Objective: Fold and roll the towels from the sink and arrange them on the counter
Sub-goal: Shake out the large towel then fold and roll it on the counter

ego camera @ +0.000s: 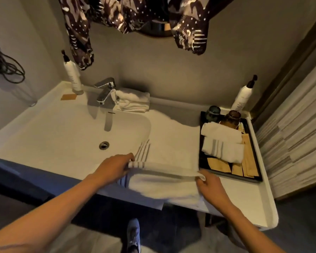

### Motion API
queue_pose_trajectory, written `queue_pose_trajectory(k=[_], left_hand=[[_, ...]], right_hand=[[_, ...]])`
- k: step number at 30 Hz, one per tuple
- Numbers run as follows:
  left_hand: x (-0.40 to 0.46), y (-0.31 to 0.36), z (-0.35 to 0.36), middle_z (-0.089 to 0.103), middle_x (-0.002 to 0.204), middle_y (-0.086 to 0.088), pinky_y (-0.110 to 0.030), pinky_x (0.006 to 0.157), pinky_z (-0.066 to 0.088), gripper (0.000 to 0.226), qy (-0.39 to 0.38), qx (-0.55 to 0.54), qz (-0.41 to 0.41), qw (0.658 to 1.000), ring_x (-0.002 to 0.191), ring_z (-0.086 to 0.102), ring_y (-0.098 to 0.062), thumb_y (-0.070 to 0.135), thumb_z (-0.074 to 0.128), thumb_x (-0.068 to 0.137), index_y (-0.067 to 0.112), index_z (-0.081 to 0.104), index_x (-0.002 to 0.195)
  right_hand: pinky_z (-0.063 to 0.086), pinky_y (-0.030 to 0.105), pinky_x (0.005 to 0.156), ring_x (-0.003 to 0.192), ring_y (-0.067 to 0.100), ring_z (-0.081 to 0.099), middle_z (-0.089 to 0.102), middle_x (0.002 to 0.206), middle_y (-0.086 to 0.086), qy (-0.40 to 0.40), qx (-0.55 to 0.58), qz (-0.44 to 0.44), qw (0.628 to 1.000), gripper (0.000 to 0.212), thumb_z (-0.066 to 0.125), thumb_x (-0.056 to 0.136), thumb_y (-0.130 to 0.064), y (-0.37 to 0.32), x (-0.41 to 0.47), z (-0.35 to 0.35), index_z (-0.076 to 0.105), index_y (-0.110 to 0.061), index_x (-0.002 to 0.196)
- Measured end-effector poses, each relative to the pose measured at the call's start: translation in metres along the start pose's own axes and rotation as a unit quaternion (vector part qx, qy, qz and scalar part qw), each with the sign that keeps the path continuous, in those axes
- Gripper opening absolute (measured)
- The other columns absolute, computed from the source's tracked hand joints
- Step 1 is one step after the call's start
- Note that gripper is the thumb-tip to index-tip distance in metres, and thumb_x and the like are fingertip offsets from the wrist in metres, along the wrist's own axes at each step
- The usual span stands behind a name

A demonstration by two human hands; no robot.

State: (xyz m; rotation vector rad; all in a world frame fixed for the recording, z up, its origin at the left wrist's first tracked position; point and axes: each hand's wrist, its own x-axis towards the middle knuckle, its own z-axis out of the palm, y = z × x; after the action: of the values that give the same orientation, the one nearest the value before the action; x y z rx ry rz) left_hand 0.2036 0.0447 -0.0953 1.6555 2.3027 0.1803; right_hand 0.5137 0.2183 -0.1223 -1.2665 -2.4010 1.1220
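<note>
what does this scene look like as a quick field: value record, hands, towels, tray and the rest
left hand: pinches the striped end of the towel being folded
right hand: pinches its plain end
towel being folded: white, spread on the counter right of the sink, front edge overhanging
rolled towels: two, on the black tray
folded stack: beside the faucet
cups: two, at the tray's back
</note>
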Motion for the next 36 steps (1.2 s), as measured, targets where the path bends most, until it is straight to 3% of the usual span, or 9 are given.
queue_pose_trajectory(k=[4, 10, 13, 15, 19, 23, 27, 33, 36], left_hand=[[0.062, -0.018, -0.013, 0.068, 0.094, -0.004, -0.037, 0.064, 0.05, 0.018, 0.008, -0.034, -0.008, 0.999, 0.084, 0.063, -0.026, 0.019, 0.064, 0.086, 0.024, 0.058, 0.103], [0.14, -0.05, -0.002, 0.069, 0.1, -0.008, -0.038, 0.067, 0.051, 0.02, -0.007, -0.065, -0.061, 0.996, 0.088, 0.063, -0.029, 0.025, 0.065, 0.087, 0.021, 0.06, 0.106], [0.158, -0.045, 0.02, 0.063, 0.119, -0.011, -0.042, 0.082, 0.05, 0.038, 0.144, -0.036, -0.057, 0.987, 0.101, 0.059, -0.031, 0.017, 0.065, 0.087, 0.015, 0.057, 0.124], [0.153, -0.023, 0.039, 0.058, 0.126, -0.009, -0.043, 0.095, 0.045, 0.031, 0.234, -0.047, 0.051, 0.97, 0.111, 0.056, -0.029, 0.021, 0.062, 0.092, 0.014, 0.06, 0.122], [0.143, 0.009, 0.084, 0.05, 0.145, -0.003, -0.039, 0.118, 0.027, 0.035, 0.073, -0.033, 0.297, 0.952, 0.135, 0.044, -0.019, 0.027, 0.042, 0.103, 0.017, 0.055, 0.134], [0.148, -0.002, 0.113, 0.009, 0.165, 0.001, -0.039, 0.123, 0.006, 0.056, -0.014, 0.019, 0.252, 0.967, 0.152, 0.002, -0.015, 0.043, 0.023, 0.106, 0.022, 0.015, 0.157], [0.152, -0.003, 0.115, 0.006, 0.165, 0.002, -0.039, 0.123, 0.003, 0.06, -0.012, 0.032, 0.255, 0.966, 0.152, -0.002, -0.015, 0.044, 0.023, 0.105, 0.021, 0.008, 0.158], [0.145, 0.001, 0.113, 0.004, 0.165, 0.002, -0.04, 0.122, 0.002, 0.058, -0.014, 0.048, 0.24, 0.97, 0.152, 0.0, -0.016, 0.042, 0.023, 0.105, 0.021, 0.009, 0.158], [0.132, 0.0, 0.112, 0.011, 0.164, 0.0, -0.039, 0.12, 0.001, 0.055, -0.017, 0.045, 0.214, 0.976, 0.152, 0.008, -0.019, 0.038, 0.023, 0.106, 0.019, 0.014, 0.157]], right_hand=[[0.038, 0.03, 0.057, 0.074, 0.026, 0.058, 0.063, 0.076, 0.005, 0.059, -0.008, 0.035, 0.998, 0.016, 0.052, 0.093, -0.013, 0.001, 0.055, -0.006, 0.061, -0.01, 0.08], [0.038, 0.029, 0.054, 0.084, 0.032, 0.062, 0.062, 0.083, 0.007, 0.106, -0.057, 0.115, 0.986, 0.011, 0.055, 0.092, -0.025, -0.006, 0.112, 0.0, 0.057, -0.017, 0.084], [0.046, 0.039, 0.083, 0.101, 0.028, 0.055, 0.06, 0.108, 0.008, 0.241, -0.157, 0.054, 0.956, 0.022, 0.055, 0.094, -0.022, -0.019, 0.118, 0.022, 0.058, -0.012, 0.114], [0.042, 0.039, 0.094, 0.106, 0.024, 0.053, 0.058, 0.116, 0.005, 0.223, -0.22, -0.073, 0.947, 0.025, 0.053, 0.093, -0.015, -0.03, 0.112, 0.054, 0.058, -0.012, 0.118], [0.028, 0.042, 0.112, 0.13, 0.025, 0.048, 0.051, 0.142, 0.008, 0.063, -0.28, -0.106, 0.952, 0.039, 0.046, 0.097, -0.022, -0.02, 0.117, 0.111, 0.051, -0.014, 0.135], [0.014, 0.044, 0.12, 0.149, 0.015, 0.015, 0.019, 0.16, -0.003, 0.028, -0.311, -0.029, 0.95, 0.053, 0.026, 0.102, -0.042, -0.011, 0.114, 0.117, 0.025, -0.023, 0.152], [0.011, 0.046, 0.121, 0.15, 0.013, 0.003, 0.01, 0.162, -0.005, 0.028, -0.32, -0.023, 0.947, 0.056, 0.022, 0.101, -0.044, -0.011, 0.117, 0.116, 0.017, -0.024, 0.154], [0.009, 0.043, 0.121, 0.15, 0.014, 0.008, 0.011, 0.162, -0.003, 0.001, -0.291, -0.038, 0.956, 0.054, 0.024, 0.103, -0.041, -0.008, 0.114, 0.113, 0.019, -0.022, 0.153], [0.026, 0.042, 0.118, 0.143, 0.022, 0.033, 0.035, 0.154, 0.007, 0.017, -0.262, -0.018, 0.965, 0.047, 0.041, 0.1, -0.027, -0.003, 0.1, 0.103, 0.04, -0.016, 0.145]])
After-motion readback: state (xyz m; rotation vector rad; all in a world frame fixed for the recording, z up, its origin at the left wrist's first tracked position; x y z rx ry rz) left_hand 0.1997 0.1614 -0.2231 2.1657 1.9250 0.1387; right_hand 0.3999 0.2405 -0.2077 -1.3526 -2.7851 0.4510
